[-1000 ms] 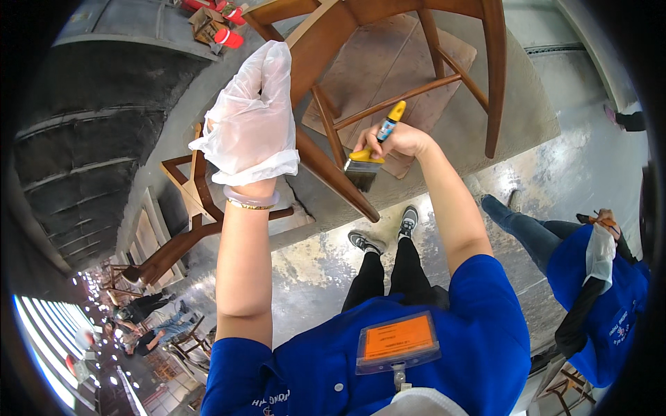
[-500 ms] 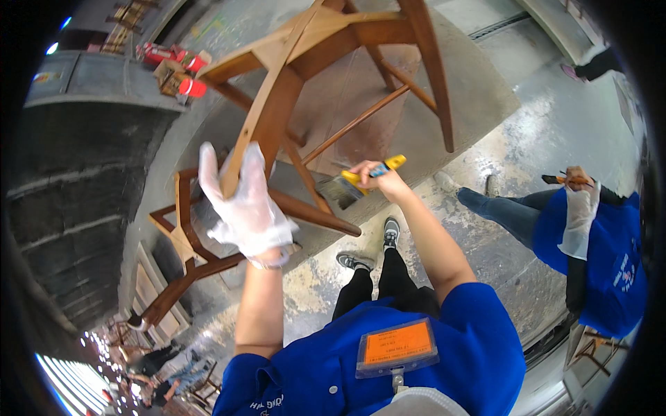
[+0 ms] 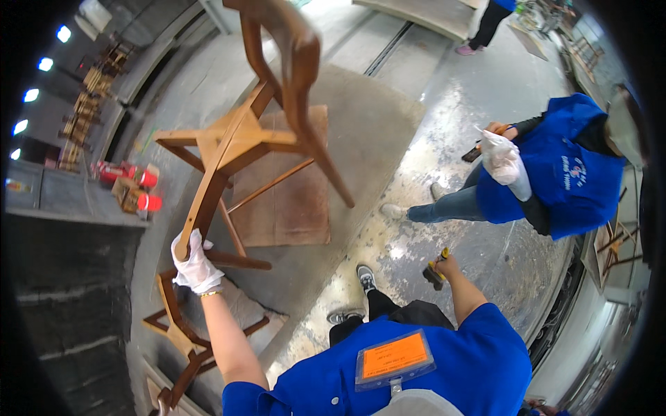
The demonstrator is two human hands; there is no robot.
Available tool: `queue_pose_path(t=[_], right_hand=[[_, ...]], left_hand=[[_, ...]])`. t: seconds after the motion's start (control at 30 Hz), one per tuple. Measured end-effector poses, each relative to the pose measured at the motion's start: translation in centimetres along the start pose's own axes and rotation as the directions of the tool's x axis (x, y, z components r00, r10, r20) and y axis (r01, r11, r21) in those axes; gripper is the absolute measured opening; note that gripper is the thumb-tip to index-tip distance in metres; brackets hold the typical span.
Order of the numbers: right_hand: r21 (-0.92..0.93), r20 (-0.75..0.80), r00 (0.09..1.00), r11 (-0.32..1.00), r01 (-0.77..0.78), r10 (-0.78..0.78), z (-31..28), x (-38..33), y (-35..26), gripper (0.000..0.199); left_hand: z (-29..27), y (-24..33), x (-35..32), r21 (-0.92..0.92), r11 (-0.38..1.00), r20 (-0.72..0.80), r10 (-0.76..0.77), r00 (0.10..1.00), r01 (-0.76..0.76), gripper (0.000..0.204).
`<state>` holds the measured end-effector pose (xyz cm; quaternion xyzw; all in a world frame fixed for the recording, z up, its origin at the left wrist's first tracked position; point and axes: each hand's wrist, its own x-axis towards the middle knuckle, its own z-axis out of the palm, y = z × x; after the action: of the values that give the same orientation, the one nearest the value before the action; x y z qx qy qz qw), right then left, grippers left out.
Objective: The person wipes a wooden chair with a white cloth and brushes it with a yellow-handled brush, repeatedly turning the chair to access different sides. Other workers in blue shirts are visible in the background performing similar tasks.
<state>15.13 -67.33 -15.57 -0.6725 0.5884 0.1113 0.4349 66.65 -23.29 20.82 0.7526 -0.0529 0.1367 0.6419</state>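
Head view, the only one. Left grip point(image 3: 195, 263): gloved in thin white plastic, wrapped round the end of a beam on the brown wooden chair frame point(image 3: 220, 149). Chair runs up and away to the right from that grip; the beam joins a paler cross-shaped seat support, curved back piece further up. One leg ends just right of the grip. Can't tell from here whether every leg is bearing.

Below the left grip, close in: a second wooden frame point(image 3: 182, 340), partly behind the forearm. Brown cardboard sheet point(image 3: 291, 208) sits up and right of the left grip, under the chair as seen from above. Yellow bangle point(image 3: 209, 293) on the wrist just behind that grip. Well up and left of it: red containers point(image 3: 148, 179) beside a cardboard box point(image 3: 127, 194).

Right grip point(image 3: 442, 263): bare, closed around a paintbrush point(image 3: 433, 277), yellow on the handle, dark head hanging down-left. Brush is well apart from the chair, over the worn floor point(image 3: 406, 260). Finer finger placement too small to read.

Up and right of the right grip: a co-worker point(image 3: 555, 166) in a blue top, gloved hand point(image 3: 501, 158), holding a dark-ended tool point(image 3: 472, 152). Wearer's shoes point(image 3: 366, 279) are left of the right grip.
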Motion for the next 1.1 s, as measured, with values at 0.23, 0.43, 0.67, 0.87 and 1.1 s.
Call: queue_pose_path(t=[0.23,0.43,0.67,0.87,1.1], right_hand=[[0.161,-0.169,0.963,0.970,-0.182,0.209,-1.1,-2.9,0.8,0.021],[0.493,-0.033,0.996,0.865,0.091,-0.086,-0.8,-5.5,-1.4,0.011],[0.391,-0.186,0.974,0.919,-0.047,0.129,-3.4,-9.9,2.3,0.011],[0.334,-0.358,0.901,0.935,-0.121,0.245,-4.7,-18.4,9.9,0.014],[0.069,-0.451,0.809,0.918,-0.390,0.378,-2.3,-25.4,17.4,0.020]], left_hand=[[-2.3,-5.2,2.3,0.861,0.398,-0.298,-0.112,0.948,0.317,0.049],[-2.6,-12.2,2.4,0.324,0.919,0.020,-0.244,0.969,0.225,0.039],[-1.4,-18.5,1.7,0.233,0.933,0.030,-0.290,0.957,0.275,0.031],[0.1,-21.9,-0.8,0.436,0.871,-0.017,-0.245,0.969,0.228,0.034],[1.6,-24.2,-6.1,0.663,0.571,-0.152,-0.531,0.834,0.484,0.069]])
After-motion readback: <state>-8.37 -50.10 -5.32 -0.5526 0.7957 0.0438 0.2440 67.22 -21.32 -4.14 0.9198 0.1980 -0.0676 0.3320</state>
